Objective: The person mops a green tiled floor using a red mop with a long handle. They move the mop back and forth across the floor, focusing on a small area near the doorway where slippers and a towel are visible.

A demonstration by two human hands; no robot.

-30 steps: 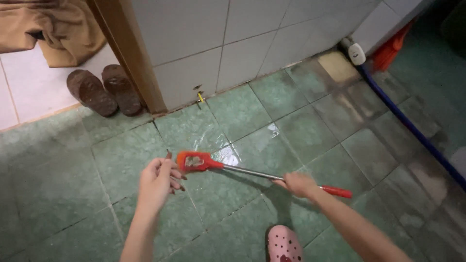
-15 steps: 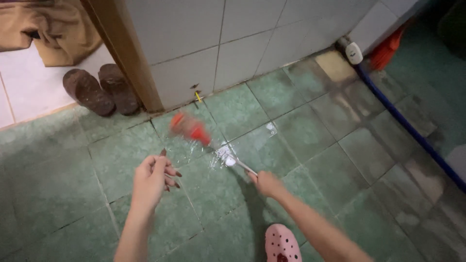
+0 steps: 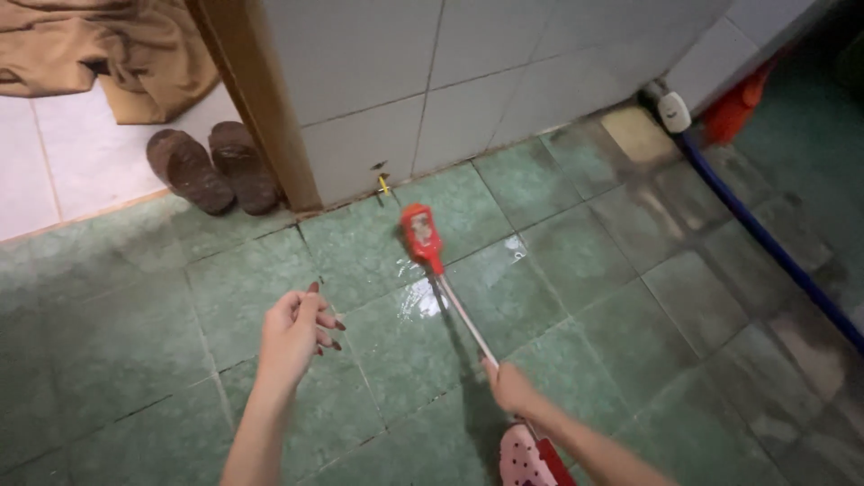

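The floor (image 3: 585,261) is laid with green square tiles, mottled and worn, with a wet, shiny patch near the middle. At the far left it changes to pale tiles beyond a wooden door frame (image 3: 256,108). A pair of brown sandals (image 3: 211,166) sits side by side on the green tiles just beside that frame. A brown cloth (image 3: 99,45) lies crumpled on the pale tiles behind them. A blue hose (image 3: 765,238) runs along the floor on the right, from the wall corner toward the near edge. A pink perforated clog (image 3: 522,459) stands on the tiles at the bottom.
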